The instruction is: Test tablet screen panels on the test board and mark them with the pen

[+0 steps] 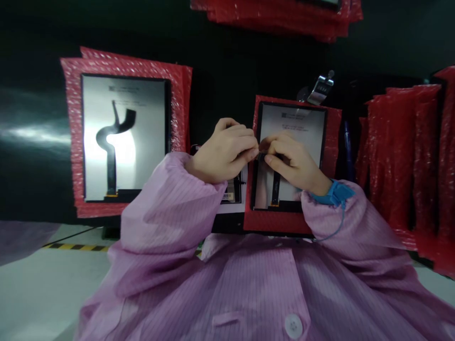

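In front of me a silver-backed display panel (pixel 309 123) lies on a red bubble-wrap bag (pixel 333 137). A black flex cable (pixel 275 187) runs up from its lower edge. My right hand (pixel 293 158), with a blue wrist strap (pixel 332 193) at the wrist, is closed over the panel and pinches the dark upper end of that cable. Thumb and fingers of my left hand (pixel 229 149) are pressed together at the same spot, by the panel's left edge. Whatever is between the left fingertips is too small to make out.
To the left, a second panel (pixel 149 99) with a curved flex cable (pixel 111 170) rests on red bubble wrap (pixel 181 109). A metal tally counter (pixel 321 89) and a blue pen (pixel 347 147) lie near the right panel. Red bags (pixel 394 156) are stacked at right; more wrap (pixel 270 16) is at the top.
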A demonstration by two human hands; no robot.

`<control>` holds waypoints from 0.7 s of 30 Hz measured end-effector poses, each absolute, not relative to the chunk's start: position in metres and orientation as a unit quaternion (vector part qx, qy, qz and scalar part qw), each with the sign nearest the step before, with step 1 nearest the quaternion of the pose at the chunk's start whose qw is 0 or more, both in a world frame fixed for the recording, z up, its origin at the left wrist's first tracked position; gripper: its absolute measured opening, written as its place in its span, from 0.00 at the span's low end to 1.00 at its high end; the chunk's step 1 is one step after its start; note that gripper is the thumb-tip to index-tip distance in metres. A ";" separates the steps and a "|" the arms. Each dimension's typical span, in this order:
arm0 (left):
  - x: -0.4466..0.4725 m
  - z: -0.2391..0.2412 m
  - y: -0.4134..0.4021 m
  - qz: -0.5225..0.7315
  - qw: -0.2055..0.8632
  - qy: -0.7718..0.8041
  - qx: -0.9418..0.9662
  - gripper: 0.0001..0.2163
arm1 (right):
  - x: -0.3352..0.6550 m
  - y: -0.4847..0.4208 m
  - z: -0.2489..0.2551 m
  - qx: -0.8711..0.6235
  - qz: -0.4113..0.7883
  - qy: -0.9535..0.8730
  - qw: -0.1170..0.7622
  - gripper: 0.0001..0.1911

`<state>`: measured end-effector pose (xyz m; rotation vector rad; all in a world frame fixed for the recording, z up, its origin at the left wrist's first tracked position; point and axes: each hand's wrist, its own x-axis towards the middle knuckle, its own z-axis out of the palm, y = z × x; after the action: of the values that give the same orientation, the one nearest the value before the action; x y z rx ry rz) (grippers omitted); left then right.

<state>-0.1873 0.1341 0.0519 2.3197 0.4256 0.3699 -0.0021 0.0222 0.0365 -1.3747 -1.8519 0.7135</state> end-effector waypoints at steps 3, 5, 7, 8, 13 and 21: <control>-0.187 0.052 0.134 0.145 0.362 0.161 0.907 0.11 | -0.002 0.022 0.037 -0.534 0.277 -0.715 0.358 0.12; -0.188 0.052 0.135 0.138 0.348 0.157 0.914 0.11 | -0.003 0.022 0.037 -0.533 0.279 -0.714 0.360 0.13; -0.188 0.052 0.135 0.127 0.341 0.159 0.918 0.11 | -0.003 0.021 0.037 -0.534 0.282 -0.712 0.359 0.13; -0.188 0.052 0.135 0.124 0.343 0.160 0.917 0.11 | -0.004 0.021 0.037 -0.538 0.283 -0.709 0.357 0.14; -0.188 0.051 0.134 0.128 0.358 0.173 0.908 0.10 | -0.004 0.021 0.035 -0.541 0.284 -0.704 0.360 0.14; -0.189 0.051 0.134 0.122 0.312 0.168 0.927 0.12 | -0.007 0.020 0.036 -0.552 0.294 -0.690 0.363 0.12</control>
<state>-0.1888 0.1344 0.0514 2.4463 0.4434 0.3211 -0.0070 0.0204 0.0361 -1.4214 -1.7763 0.7578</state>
